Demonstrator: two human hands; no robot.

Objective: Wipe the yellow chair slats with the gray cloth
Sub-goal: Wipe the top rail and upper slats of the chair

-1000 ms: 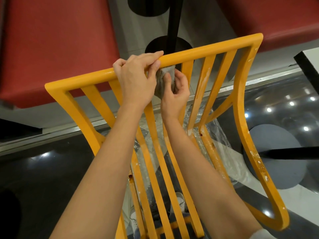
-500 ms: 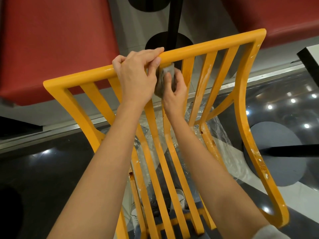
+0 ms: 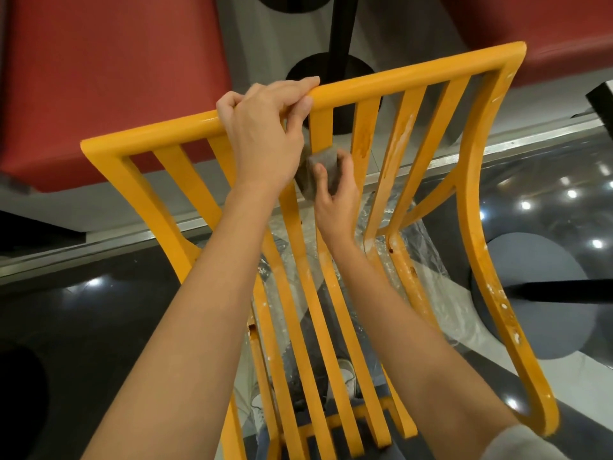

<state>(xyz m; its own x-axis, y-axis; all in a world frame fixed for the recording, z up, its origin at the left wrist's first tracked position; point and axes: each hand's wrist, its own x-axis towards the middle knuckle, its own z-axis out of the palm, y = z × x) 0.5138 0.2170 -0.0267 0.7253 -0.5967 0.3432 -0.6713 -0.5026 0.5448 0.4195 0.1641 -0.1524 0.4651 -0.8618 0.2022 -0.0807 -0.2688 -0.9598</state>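
Observation:
The yellow chair back [image 3: 391,79] fills the view, its top rail running from lower left to upper right with several slats below it. My left hand [image 3: 265,127] grips the top rail near its middle, fingers curled over it. Just below, my right hand [image 3: 335,190] holds the folded gray cloth [image 3: 320,171] wrapped around a middle slat, a short way under the rail. The slats [image 3: 398,141] to the right show pale streaks and brown spots.
Red upholstered seats [image 3: 109,78] lie beyond the chair on both sides. A black table post with a round base [image 3: 338,38] stands behind the rail. A grey round base [image 3: 530,293] sits at right on the glossy dark floor. Clear plastic sheeting [image 3: 421,260] lies under the slats.
My right hand has slid the cloth down the slat, away from the top rail. The chair back has tilted slightly. My left hand keeps its grip on the rail.

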